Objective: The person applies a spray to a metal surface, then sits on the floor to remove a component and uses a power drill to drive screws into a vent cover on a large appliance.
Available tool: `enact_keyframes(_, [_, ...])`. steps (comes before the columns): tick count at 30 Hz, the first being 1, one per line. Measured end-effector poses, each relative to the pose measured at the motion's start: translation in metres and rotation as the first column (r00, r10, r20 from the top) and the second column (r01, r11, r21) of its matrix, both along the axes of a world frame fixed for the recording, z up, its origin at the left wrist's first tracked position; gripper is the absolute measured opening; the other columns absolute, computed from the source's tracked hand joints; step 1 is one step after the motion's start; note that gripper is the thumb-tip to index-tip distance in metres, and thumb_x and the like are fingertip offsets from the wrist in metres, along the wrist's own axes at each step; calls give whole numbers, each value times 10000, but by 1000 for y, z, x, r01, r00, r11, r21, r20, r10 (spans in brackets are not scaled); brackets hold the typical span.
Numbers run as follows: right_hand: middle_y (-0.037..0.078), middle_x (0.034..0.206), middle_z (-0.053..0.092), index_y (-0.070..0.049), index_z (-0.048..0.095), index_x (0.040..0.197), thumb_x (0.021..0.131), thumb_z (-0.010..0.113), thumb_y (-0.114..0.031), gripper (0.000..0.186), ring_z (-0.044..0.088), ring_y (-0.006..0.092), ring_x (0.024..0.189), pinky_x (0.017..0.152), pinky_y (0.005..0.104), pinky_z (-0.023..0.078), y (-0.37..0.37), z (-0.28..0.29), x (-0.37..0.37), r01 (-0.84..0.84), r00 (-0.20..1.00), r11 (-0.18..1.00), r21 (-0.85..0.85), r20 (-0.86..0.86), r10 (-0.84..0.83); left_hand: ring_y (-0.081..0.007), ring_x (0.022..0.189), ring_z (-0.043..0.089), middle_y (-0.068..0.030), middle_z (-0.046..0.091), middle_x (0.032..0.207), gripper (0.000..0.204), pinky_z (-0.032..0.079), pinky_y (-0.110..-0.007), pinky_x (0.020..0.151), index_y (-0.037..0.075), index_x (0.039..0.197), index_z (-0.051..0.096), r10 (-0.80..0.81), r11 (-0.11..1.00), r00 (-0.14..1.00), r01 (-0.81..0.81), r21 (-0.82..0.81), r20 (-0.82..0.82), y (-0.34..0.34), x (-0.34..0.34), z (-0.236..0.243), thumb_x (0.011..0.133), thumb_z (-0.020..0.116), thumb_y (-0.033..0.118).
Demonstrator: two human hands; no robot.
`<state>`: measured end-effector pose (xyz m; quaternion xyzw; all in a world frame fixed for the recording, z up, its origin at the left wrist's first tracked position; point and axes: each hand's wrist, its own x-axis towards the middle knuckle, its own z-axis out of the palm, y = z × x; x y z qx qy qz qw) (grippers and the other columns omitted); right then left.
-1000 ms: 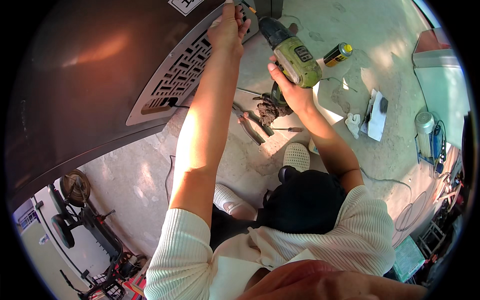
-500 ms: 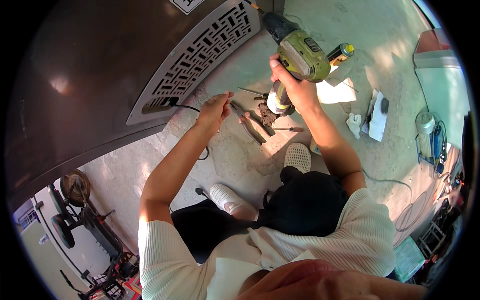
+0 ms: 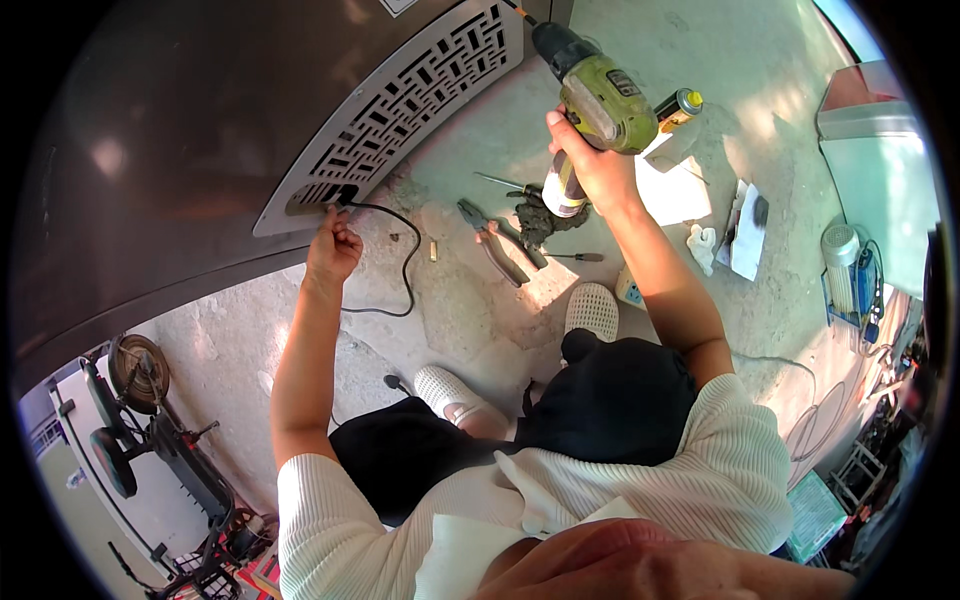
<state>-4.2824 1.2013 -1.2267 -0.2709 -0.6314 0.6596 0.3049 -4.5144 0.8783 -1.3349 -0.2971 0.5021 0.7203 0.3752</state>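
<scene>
My right hand (image 3: 603, 178) grips a green and black cordless drill (image 3: 610, 108). The drill's nose points toward the upper right end of a light grey grille panel (image 3: 425, 95) on a dark cabinet (image 3: 150, 190). At the panel's lower left end, beside a black cord (image 3: 408, 255) coming out of an opening, is my left hand (image 3: 335, 250). Its index finger reaches the panel edge while the other fingers curl. Anything pinched there is too small to make out. Pliers (image 3: 495, 243) and screwdrivers (image 3: 578, 257) lie on the floor between my arms.
Near the drill stand a spray can (image 3: 680, 106) and white papers (image 3: 672, 190). A folded white sheet (image 3: 745, 232) and crumpled white cloth (image 3: 701, 246) lie farther right. A power strip (image 3: 629, 288) is by my right shoe. A scooter-like machine (image 3: 150, 430) stands at lower left.
My left hand has moved left from above the pliers to the lower left end of the grille panel. My right hand keeps the drill, nearly in place. The view has shifted slightly.
</scene>
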Motion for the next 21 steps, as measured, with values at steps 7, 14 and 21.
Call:
enact_keyframes(7, [6, 748, 577, -49, 574, 910, 848, 674, -139, 148, 558, 95, 620, 586, 259, 459, 1, 1, 0, -28, 999, 996, -89, -23, 26, -26, 500, 368, 77, 407, 596, 364, 380, -174, 505, -2, 1016, 547, 16, 1000, 1000, -16, 3, -5, 4, 2, 0, 873, 666, 310])
enact_keyframes(14, [18, 689, 513, -36, 569, 940, 871, 642, -141, 145, 515, 119, 647, 633, 277, 457, -5, -10, -3, -142, 962, 903, -406, -272, 29, -17, 500, 362, 84, 400, 603, 379, 359, -163, 495, 22, 1027, 548, 41, 997, 999, -43, -60, -24, 10, 4, -2, 872, 660, 348])
enact_keyframes(21, [17, 762, 560, -47, 553, 999, 880, 654, -202, 221, 556, 112, 690, 663, 254, 457, -35, -38, -26, 50, 989, 986, -156, -131, -71, -17, 501, 344, 91, 374, 607, 345, 340, -166, 510, 56, 989, 558, 30, 999, 998, -31, -20, -46, 6, 6, -12, 872, 657, 364])
